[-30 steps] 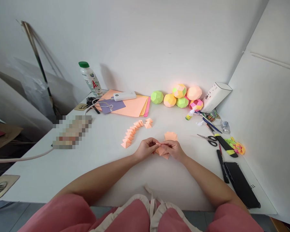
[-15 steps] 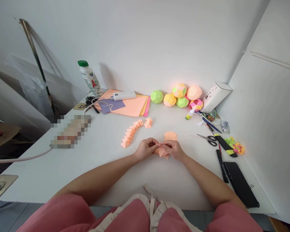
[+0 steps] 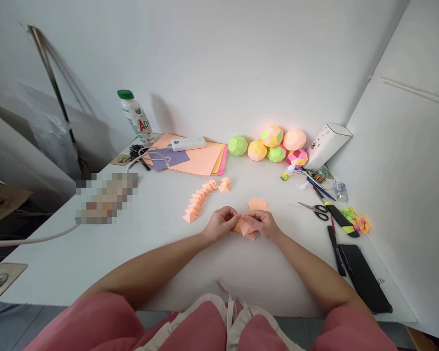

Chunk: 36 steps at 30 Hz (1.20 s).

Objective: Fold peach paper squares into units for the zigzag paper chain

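Observation:
Between my two hands is a folded peach paper piece (image 3: 245, 227), pinched along its upper edge. My left hand (image 3: 221, 224) closes thumb and fingers on its left side, while my right hand (image 3: 264, 224) grips the right side. Parts of the paper are hidden behind the fingers. Just beyond my right hand lies another peach paper assembly (image 3: 258, 204) with a jagged edge. A curved row of folded peach paper units (image 3: 198, 200) lies to the left, with a small group of similar units (image 3: 224, 185) at its far end.
Coloured paper balls (image 3: 272, 136) stand along the wall. Peach, yellow and pink sheets (image 3: 197, 163) lie under a white power bank (image 3: 189, 143). On the right are scissors (image 3: 316, 210), a cutter knife (image 3: 341, 219), a glue bottle (image 3: 287, 172) and a black phone (image 3: 366, 278). A green-capped bottle (image 3: 137, 119) stands back left.
My fingertips have drawn slightly apart at the paper's upper edge, and the folded piece has turned a little. The things around have stayed in place.

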Tool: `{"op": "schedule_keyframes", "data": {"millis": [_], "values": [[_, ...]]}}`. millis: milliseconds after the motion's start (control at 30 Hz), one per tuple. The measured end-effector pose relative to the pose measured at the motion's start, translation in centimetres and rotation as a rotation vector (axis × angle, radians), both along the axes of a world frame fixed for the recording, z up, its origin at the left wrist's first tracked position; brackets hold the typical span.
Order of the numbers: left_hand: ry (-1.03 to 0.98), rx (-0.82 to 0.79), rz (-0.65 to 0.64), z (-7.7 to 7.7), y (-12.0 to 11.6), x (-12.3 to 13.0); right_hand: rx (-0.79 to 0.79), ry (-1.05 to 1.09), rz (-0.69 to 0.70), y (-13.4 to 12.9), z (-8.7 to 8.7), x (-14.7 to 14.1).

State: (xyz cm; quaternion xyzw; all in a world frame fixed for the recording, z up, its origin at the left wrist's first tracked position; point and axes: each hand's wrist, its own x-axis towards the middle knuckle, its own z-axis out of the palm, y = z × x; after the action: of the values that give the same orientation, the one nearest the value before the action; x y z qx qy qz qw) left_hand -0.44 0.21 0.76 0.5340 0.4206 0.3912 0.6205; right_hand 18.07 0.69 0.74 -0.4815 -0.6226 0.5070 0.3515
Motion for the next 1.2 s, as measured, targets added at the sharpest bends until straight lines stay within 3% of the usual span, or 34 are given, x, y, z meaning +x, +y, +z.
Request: {"op": "schedule_keyframes", "data": {"millis": [333,500,767,1200], "values": [[-0.134,-0.044,0.062,0.08,0.37,0.00,-0.012,0.014,-0.027,0.12,-0.50,0.25],[-0.014,0.051,-0.064,-0.40,0.12,0.12,0.011,-0.002,0.044,0.01,-0.31,0.09],[0.114,0.140,-0.063,-0.74,0.02,0.20,0.038,-0.029,0.123,-0.33,-0.16,0.09],[-0.031,-0.022,0.021,0.13,0.12,-0.07,0.000,0.027,0.020,-0.07,0.01,0.07]]}}
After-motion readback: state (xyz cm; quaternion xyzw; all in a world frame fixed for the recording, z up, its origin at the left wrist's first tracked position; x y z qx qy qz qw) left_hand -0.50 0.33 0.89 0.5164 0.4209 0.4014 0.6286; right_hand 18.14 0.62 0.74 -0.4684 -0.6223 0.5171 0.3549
